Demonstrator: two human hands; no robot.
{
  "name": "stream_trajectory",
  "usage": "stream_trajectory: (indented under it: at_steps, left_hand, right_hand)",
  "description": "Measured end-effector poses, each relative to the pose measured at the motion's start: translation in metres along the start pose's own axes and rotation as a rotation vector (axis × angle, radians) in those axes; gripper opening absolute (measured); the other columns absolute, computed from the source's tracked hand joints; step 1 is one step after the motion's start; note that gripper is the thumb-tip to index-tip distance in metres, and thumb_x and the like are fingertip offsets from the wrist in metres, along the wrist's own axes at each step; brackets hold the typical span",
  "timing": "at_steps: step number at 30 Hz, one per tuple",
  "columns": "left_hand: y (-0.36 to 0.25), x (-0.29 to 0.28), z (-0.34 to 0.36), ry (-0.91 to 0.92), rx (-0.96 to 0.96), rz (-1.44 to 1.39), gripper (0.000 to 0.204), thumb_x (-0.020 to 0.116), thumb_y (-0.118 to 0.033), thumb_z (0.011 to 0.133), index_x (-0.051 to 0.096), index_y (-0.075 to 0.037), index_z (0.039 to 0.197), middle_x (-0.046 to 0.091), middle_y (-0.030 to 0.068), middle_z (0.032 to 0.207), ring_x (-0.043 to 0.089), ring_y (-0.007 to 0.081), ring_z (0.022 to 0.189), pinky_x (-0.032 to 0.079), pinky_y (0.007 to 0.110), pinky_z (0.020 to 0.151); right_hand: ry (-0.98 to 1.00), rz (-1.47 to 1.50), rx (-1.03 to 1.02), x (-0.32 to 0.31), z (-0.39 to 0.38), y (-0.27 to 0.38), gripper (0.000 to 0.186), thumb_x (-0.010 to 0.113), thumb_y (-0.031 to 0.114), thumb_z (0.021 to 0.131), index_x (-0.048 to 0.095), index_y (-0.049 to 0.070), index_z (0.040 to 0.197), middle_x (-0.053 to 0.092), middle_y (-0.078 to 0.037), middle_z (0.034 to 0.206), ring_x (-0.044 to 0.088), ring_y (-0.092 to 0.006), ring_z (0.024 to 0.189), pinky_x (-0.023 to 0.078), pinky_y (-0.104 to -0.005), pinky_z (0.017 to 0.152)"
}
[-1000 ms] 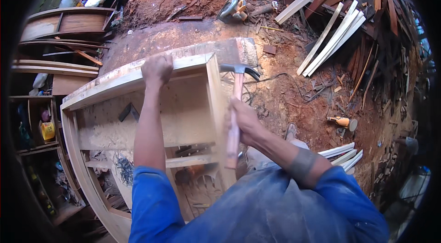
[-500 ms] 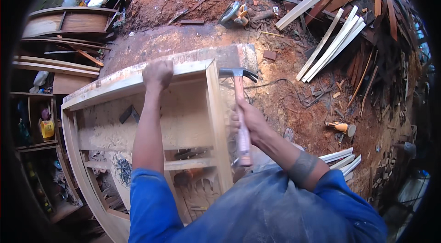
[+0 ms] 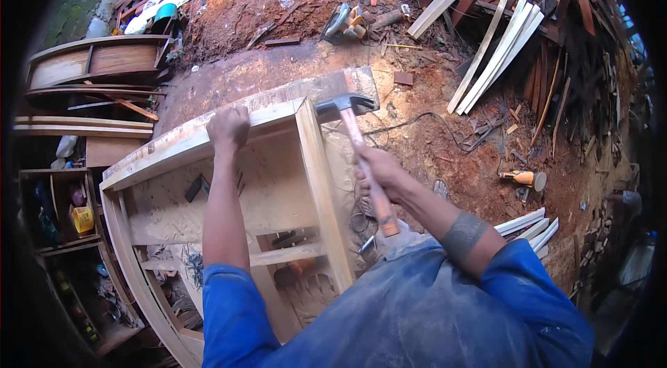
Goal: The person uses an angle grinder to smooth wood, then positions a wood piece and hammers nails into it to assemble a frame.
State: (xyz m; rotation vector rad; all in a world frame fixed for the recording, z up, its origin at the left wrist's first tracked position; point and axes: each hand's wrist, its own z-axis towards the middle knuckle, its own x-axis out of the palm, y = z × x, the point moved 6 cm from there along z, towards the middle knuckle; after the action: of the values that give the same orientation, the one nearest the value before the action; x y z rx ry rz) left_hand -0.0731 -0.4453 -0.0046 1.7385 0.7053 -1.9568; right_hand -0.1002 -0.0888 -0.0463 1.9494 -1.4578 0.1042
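My left hand point(image 3: 228, 129) is closed over the far rail of a pale wooden frame point(image 3: 321, 191), a little left of its far right corner. In my right hand point(image 3: 381, 175) is a claw hammer point(image 3: 351, 133), gripped around the middle of its handle. The dark hammer head lies right at that corner, its face against or very near the outer side and its claw pointing right. The frame rests on a worn wooden bench point(image 3: 333, 90), and a dark angled piece point(image 3: 197, 188) lies on the bench inside the frame.
An orange power tool point(image 3: 522, 179) lies on the dirt at the right. Pale wood strips point(image 3: 497, 55) lean near scrap boards at the far right. Another power tool point(image 3: 344, 24) sits beyond the bench. Open shelves point(image 3: 69, 211) stand at the left. A dark cable point(image 3: 431, 118) crosses the ground.
The hammer is turned slightly, its handle end now further right, with its head still beside the corner. My left hand keeps its hold on the rail. The whole view has shifted a little.
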Motion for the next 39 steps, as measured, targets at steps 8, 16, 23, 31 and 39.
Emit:
stream_trajectory:
  at_steps: [8,16,23,31,39]
  left_hand:
    - [-0.002,-0.028,-0.04,-0.556,0.065,-0.029,0.036,0.052,-0.035,0.096,0.072,-0.005,0.093,0.066,0.0174,0.094,0.061,0.0355,0.087,0.044,0.043,0.088]
    - [-0.062,0.07,-0.122,0.195,-0.696,-0.926,0.049,0.072,-0.04,0.086,0.07,0.007,0.101,0.07,0.0293,0.101,0.069,0.041,0.098,0.051,0.047,0.085]
    - [-0.083,0.092,-0.117,0.135,-0.704,-1.165,0.058,0.069,-0.045,0.088,0.068,0.013,0.084,0.068,0.0111,0.073,0.061,0.014,0.073,0.049,0.038,0.066]
    - [-0.084,0.074,-0.117,0.192,-0.768,-1.006,0.065,0.07,-0.047,0.088,0.063,0.018,0.093,0.068,0.0282,0.091,0.067,0.0297,0.088,0.051,0.043,0.078]
    - [-0.072,0.081,-0.121,0.221,-0.736,-0.726,0.056,0.066,-0.038,0.09,0.061,0.017,0.097,0.064,0.0374,0.097,0.066,0.042,0.094,0.051,0.046,0.082]
  right_hand:
    - [-0.107,0.045,-0.094,-0.078,-0.012,0.009,0.036,0.047,0.046,0.106,0.047,0.011,0.097,0.045,0.001,0.061,0.043,-0.0118,0.042,0.039,-0.031,0.039]
    - [-0.009,-0.186,-0.104,-0.076,-0.029,0.02,0.031,0.054,0.04,0.104,0.049,0.011,0.097,0.047,-0.001,0.061,0.045,-0.0135,0.043,0.04,-0.0291,0.041]
    - [0.09,-0.318,0.086,-0.104,0.003,0.036,0.035,0.055,0.044,0.104,0.055,0.011,0.094,0.049,-0.001,0.061,0.045,-0.0128,0.045,0.039,-0.0268,0.044]
    - [0.162,-0.636,0.106,-0.126,0.021,0.093,0.027,0.058,0.038,0.103,0.05,0.012,0.099,0.049,0.002,0.069,0.048,-0.0096,0.051,0.043,-0.0258,0.046]
    - [0.357,-0.982,0.293,-0.106,0.044,0.204,0.029,0.054,0.038,0.104,0.052,0.009,0.1,0.05,0.001,0.072,0.048,-0.0096,0.051,0.045,-0.0263,0.046]
